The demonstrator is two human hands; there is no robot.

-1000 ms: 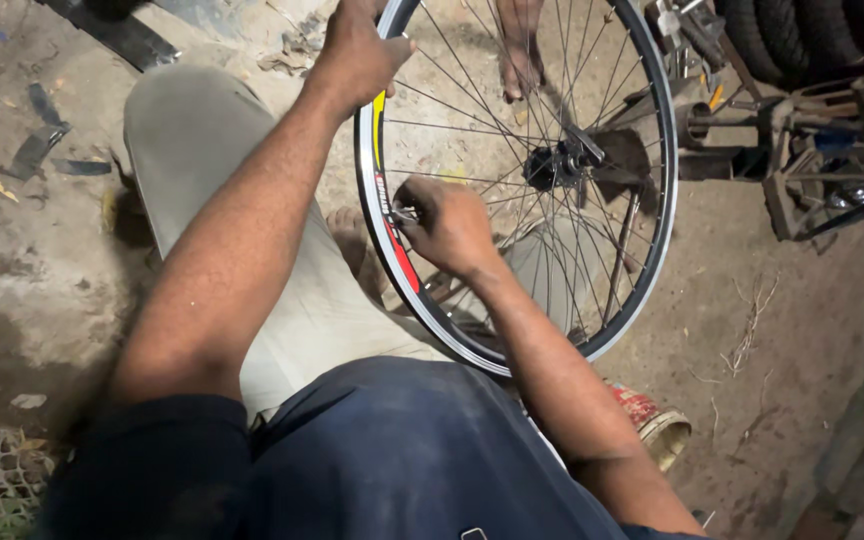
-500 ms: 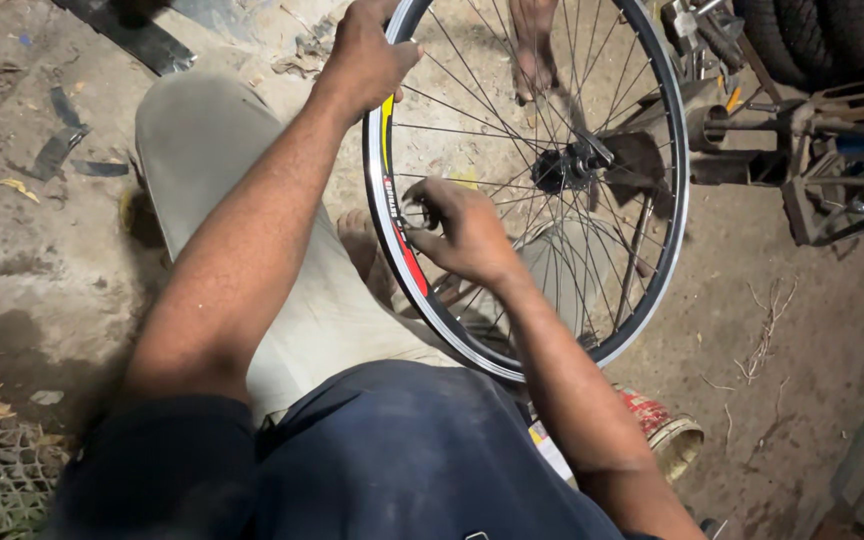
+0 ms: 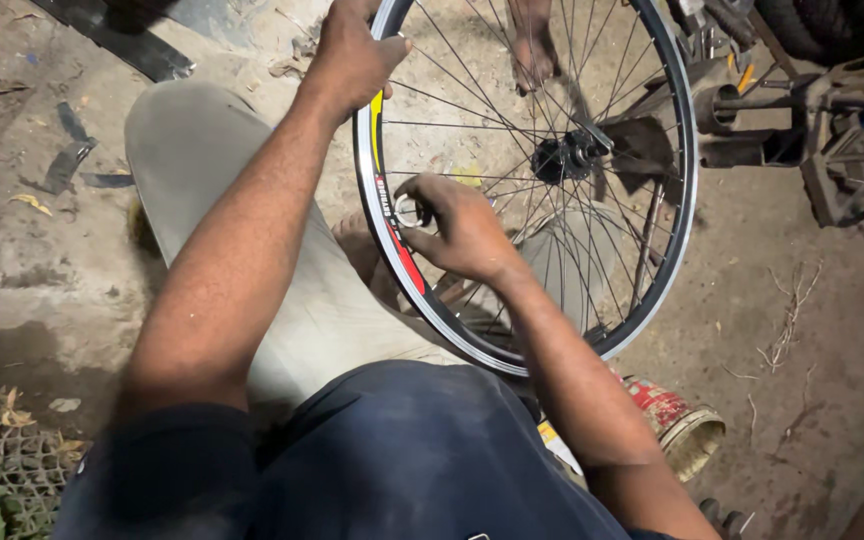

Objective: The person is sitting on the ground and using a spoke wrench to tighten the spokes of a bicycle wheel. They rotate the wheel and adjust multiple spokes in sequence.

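We see the wheel (image 3: 652, 290) upright between our knees, open dirt floor (image 3: 812, 330) to its right. Our left hand (image 3: 352, 60) grips the rim's top; right hand (image 3: 457, 230) pinches a small tool (image 3: 407, 211) at a spoke.

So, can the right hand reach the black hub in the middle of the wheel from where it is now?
Probably yes. The right hand is already among the spokes near the rim, and the hub lies just beyond it; only thin spokes stand between them.
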